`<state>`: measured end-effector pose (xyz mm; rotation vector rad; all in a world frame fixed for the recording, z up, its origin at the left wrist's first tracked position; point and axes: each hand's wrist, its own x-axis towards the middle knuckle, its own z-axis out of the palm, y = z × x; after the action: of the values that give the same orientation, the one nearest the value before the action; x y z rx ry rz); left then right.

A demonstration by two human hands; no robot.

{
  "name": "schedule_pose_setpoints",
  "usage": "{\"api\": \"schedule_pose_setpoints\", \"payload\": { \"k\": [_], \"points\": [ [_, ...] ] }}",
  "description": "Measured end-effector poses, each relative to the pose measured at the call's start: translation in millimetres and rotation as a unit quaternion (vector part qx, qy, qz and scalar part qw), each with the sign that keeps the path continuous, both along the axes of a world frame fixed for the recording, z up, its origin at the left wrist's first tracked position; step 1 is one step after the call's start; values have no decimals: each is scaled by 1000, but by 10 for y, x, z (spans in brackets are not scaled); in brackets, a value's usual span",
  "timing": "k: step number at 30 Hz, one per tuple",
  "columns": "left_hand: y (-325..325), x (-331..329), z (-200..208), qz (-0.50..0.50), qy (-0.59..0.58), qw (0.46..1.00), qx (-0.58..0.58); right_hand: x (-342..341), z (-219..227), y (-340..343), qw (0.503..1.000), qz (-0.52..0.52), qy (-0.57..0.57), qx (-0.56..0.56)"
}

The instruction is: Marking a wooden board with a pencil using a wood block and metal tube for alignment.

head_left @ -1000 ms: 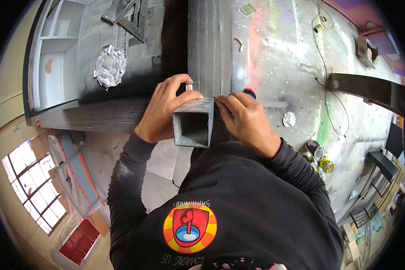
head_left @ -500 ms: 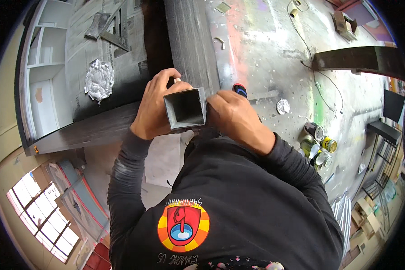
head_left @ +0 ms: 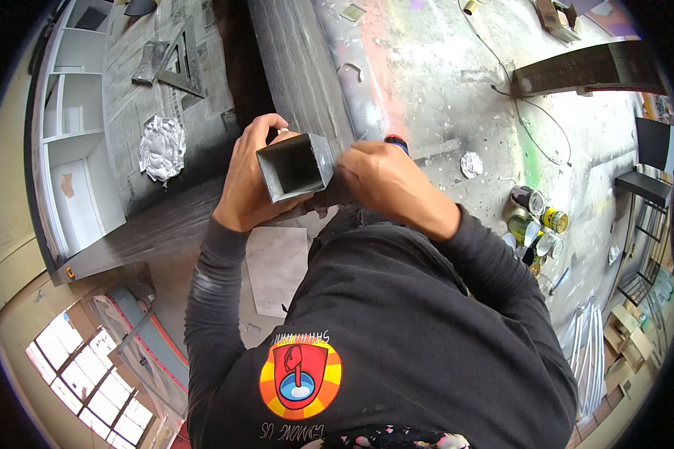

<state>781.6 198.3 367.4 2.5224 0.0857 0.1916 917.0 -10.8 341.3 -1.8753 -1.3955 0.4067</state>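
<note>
Paint-stained floor (head_left: 442, 82), square grey tube (head_left: 320, 160), hollow, thin-walled

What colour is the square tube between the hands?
The square tube is dull grey, darker inside; the head view shows it best.

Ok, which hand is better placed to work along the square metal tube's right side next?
Probably the right hand: it is just beside that side of the square metal tube, though blur hides whether it touches. The left hand is at the tube's left side, so it would likely have to reach across.
</note>
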Motion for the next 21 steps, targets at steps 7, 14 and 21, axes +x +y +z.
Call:
{"api": "schedule_pose_setpoints", "payload": {
  "k": [7, 14, 21],
  "points": [
    [46, -33, -74, -16, 15, 1000, -9, 6, -23, 216, 995, -76, -40, 59],
    [32, -13, -63, -5, -21, 1000, -3, -65, 89, -217, 996, 58, 59, -22],
    [44, 2, -89, -4, -24, 999, -26, -243, -39, -533, 988, -49, 146, 16]
  ]
}}
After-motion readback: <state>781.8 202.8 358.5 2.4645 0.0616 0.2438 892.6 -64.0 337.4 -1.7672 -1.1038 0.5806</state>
